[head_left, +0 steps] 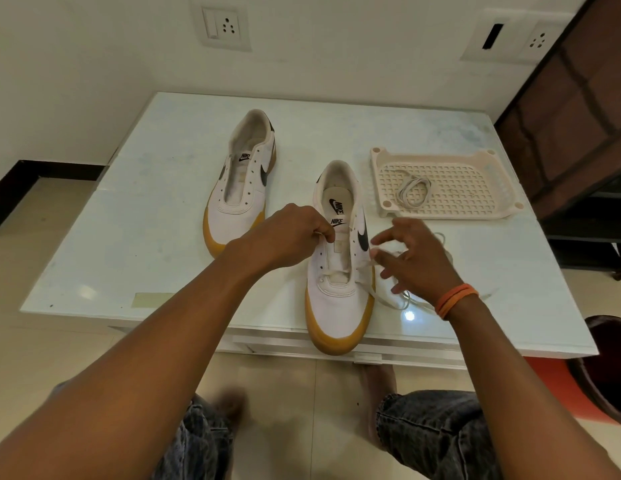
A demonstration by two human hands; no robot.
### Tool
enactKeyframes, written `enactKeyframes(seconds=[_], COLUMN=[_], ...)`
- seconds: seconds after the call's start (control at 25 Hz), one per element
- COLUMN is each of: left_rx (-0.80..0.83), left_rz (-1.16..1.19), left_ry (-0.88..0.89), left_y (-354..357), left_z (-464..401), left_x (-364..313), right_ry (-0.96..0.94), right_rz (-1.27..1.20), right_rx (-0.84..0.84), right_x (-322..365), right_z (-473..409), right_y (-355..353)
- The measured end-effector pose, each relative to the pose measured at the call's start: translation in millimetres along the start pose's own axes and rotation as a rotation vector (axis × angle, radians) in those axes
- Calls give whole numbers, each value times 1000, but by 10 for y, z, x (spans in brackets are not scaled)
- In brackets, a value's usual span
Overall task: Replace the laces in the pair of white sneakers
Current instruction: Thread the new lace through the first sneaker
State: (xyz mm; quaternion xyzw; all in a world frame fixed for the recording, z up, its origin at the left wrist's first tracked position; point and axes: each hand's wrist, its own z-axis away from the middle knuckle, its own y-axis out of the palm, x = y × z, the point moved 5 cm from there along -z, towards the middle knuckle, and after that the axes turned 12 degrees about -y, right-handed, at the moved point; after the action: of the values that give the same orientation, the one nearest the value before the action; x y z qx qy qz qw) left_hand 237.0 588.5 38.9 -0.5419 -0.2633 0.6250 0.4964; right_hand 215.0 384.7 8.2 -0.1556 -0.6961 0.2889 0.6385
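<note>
Two white sneakers with gum soles stand on the glass table (146,209). The far sneaker (241,188) has no lace. The near sneaker (338,292) sticks out over the table's front edge, with a white lace (382,296) through its lowest eyelets. My left hand (288,237) pinches one end of that lace beside the tongue. My right hand (413,261) pinches the other side of the lace by the shoe's right flank, its other fingers spread. The rest of the lace trails on the table under my right wrist.
A cream perforated plastic tray (492,188) lies at the table's right, holding a coiled lace (413,190). A dark wooden cabinet (579,116) stands to the right, and a dark and orange seat (603,372) sits at the lower right. My knees are below the table edge.
</note>
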Motion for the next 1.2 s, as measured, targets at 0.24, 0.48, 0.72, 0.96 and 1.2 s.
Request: enactKeyframes(seconds=[0.24, 0.48, 0.72, 0.96, 1.2], left_rx=[-72, 112, 96, 6, -174], left_rz=[-217, -236, -193, -159, -461], left_ry=[97, 73, 107, 6, 205], left_y=[-37, 82, 153, 167, 300], left_z=[198, 206, 232, 237, 391], left_x=[-194, -225, -221, -292, -544], right_ry=[-9, -16, -35, -51, -31], right_rz=[27, 55, 75, 111, 36], right_rx=[172, 165, 170, 156, 141], right_x=[62, 40, 31, 45, 59], right_z=[42, 33, 9, 11, 38], right_y=[186, 207, 225, 206, 158])
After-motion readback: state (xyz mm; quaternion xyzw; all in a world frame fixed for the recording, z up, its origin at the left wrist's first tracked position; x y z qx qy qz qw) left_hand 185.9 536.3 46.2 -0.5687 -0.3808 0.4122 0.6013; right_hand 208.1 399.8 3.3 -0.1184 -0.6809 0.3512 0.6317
